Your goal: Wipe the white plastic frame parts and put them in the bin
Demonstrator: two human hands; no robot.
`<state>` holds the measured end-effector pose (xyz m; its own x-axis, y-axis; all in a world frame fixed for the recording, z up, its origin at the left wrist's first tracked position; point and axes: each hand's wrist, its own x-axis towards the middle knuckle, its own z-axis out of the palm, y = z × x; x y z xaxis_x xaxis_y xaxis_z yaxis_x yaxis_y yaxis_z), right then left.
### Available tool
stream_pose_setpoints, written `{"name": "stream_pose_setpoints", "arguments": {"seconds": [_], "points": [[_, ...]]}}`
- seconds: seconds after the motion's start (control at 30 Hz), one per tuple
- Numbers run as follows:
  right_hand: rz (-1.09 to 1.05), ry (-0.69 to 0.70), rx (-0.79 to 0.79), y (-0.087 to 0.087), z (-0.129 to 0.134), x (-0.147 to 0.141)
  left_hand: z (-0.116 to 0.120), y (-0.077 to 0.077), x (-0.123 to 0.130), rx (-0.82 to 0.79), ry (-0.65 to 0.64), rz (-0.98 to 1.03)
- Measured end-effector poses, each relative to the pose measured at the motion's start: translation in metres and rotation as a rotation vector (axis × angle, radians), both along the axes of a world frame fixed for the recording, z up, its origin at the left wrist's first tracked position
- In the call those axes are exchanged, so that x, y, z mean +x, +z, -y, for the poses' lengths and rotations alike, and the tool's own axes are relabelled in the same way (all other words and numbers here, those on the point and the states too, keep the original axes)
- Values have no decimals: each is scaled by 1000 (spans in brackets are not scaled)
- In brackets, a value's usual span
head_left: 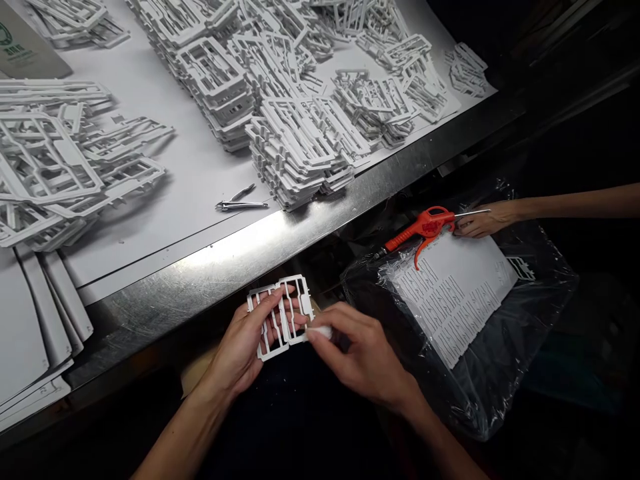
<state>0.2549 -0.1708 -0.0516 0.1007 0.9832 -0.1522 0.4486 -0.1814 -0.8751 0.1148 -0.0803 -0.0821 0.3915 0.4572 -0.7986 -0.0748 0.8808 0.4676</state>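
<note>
Holding white frame [306, 305], left hand [244, 341]

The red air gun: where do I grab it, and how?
I'd grab the red air gun by its ribbed handle, reaching from above at the picture's left. That part is long and straight, the curved lever sits beside it, and the other person's hand is over by the thin nozzle.

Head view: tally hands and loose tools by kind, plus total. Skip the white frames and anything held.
Wearer's hands (left hand, right hand): 2
Co-worker's hand: 1
Red air gun: 1
Metal nippers: 1
Total: 5
</note>
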Motion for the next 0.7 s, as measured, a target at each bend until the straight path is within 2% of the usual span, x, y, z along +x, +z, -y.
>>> {"name": "stream_pose_setpoints", "arguments": {"seconds": [0.07,0.13,0.23,0.33,0.5,0.7], "points": [[52,-111,-83,-1,3,9,-1,2,-1,-23,1,1],[29,-167,-215,-5,7,15,-2,3,-2,-42,4,11],[-177,-90,-377,-13,9,12,-1,4,-3,-62,16,58],[-320,-34,-391,-17,9,6,0,2,-3,-83,17,141],[-245,-43,-382,-11,6,7,-1,1,-4,-132,14,231],[-346,-55,-378,-12,3,9,-2,3,-5,-136,30,251]]}}
